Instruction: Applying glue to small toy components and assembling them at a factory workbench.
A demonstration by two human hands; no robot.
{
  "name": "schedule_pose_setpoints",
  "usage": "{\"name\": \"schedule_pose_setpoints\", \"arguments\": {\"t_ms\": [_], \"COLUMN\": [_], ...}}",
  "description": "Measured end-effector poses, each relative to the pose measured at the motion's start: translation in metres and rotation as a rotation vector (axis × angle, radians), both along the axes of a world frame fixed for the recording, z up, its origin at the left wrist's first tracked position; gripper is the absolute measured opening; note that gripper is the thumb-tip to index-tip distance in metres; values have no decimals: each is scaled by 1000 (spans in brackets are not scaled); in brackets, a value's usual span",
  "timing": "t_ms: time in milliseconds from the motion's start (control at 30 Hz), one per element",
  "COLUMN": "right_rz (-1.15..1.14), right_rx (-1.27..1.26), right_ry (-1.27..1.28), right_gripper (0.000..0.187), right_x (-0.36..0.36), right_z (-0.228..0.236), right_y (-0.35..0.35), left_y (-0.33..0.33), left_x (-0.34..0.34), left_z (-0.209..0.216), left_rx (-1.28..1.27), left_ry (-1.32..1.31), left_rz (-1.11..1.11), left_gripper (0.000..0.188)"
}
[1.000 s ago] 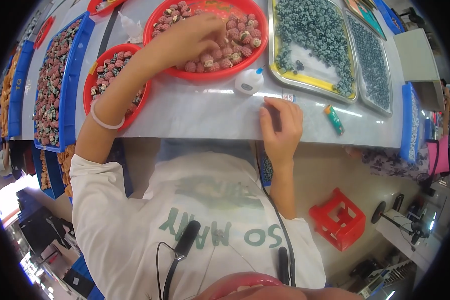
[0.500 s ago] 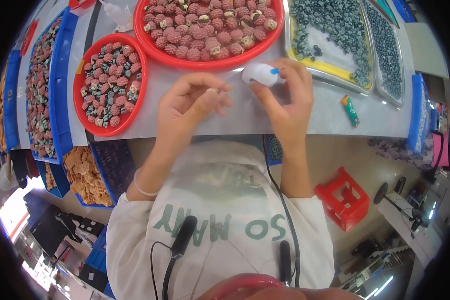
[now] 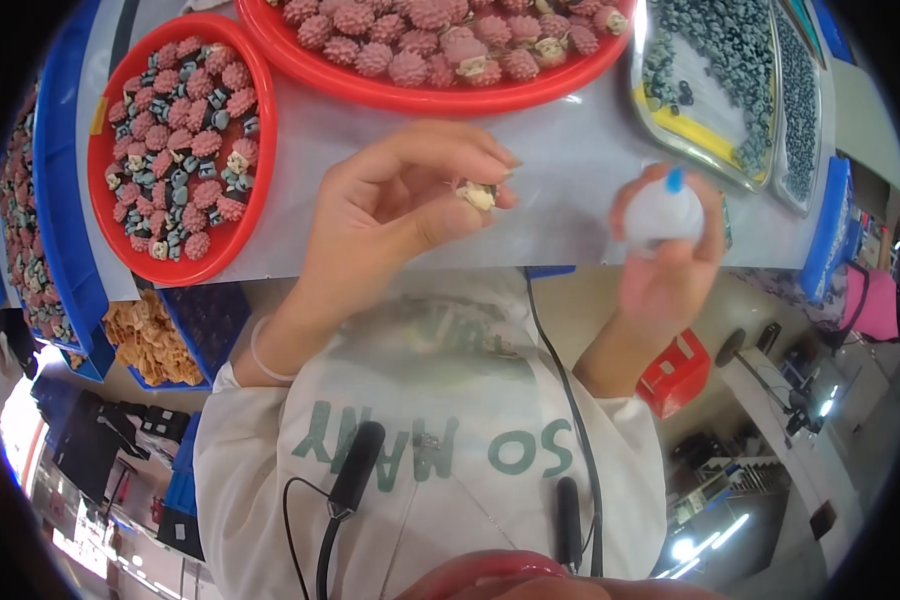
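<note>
My left hand (image 3: 385, 210) is closed in a pinch above the near edge of the table. Between its thumb and fingertips sits a small cream-coloured piece (image 3: 477, 195) with a dark part behind it, mostly covered by the fingers. To the right, my right hand (image 3: 705, 255) wraps round a rounded white squeeze bottle (image 3: 660, 215) whose blue tip points up and away from me. Bottle and small piece are well apart.
A large red basin (image 3: 410, 95) holds pink, bumpy flower-shaped pieces. Left of it, a smaller red basin (image 3: 262, 185) holds pink and dark pieces. A metal tray (image 3: 695, 150) of small dark pieces stands right. Blue crates (image 3: 65, 170) line the left; a red stool (image 3: 675, 375) stands below right.
My right hand has carried the bottle to the right, toward me, and turned its blue tip upward. The small piece in my left hand now shows more. The view has shifted.
</note>
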State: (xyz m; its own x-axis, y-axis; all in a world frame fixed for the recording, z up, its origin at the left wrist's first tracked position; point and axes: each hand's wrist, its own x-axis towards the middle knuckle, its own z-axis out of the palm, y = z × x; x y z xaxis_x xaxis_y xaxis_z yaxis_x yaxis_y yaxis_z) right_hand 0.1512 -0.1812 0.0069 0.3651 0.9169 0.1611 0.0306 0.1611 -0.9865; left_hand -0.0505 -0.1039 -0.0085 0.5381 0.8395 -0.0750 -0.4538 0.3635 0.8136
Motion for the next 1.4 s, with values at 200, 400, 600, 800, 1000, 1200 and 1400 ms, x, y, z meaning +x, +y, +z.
{"name": "schedule_pose_setpoints", "arguments": {"t_ms": [200, 400, 600, 800, 1000, 1200, 1400], "right_rz": [12, 294, 181, 507, 433, 470, 112], "right_rx": [-43, 141, 7, 366, 369, 353, 67], "right_ry": [0, -10, -235, -654, -749, -702, -92], "right_gripper": [63, 52, 44, 47, 46, 52, 49], "right_x": [3, 13, 3, 18, 5, 12, 39], "right_z": [28, 30, 35, 47, 53, 52, 43], "right_y": [16, 23, 28, 37, 33, 30, 3], "left_y": [0, 2, -2, -2, -1, 1, 1], "left_x": [-1, -7, -1, -2, -2, -7, -5], "left_z": [1, -11, -1, -2, -5, -11, -6], "left_rx": [-83, 26, -74, -40, 0, 63, 38], "left_ry": [-31, -189, -14, -1, -25, -124, -141], "left_rz": [-33, -107, -10, -23, -46, -116, -136], "left_gripper": [34, 26, 37, 36, 33, 24, 24]}}
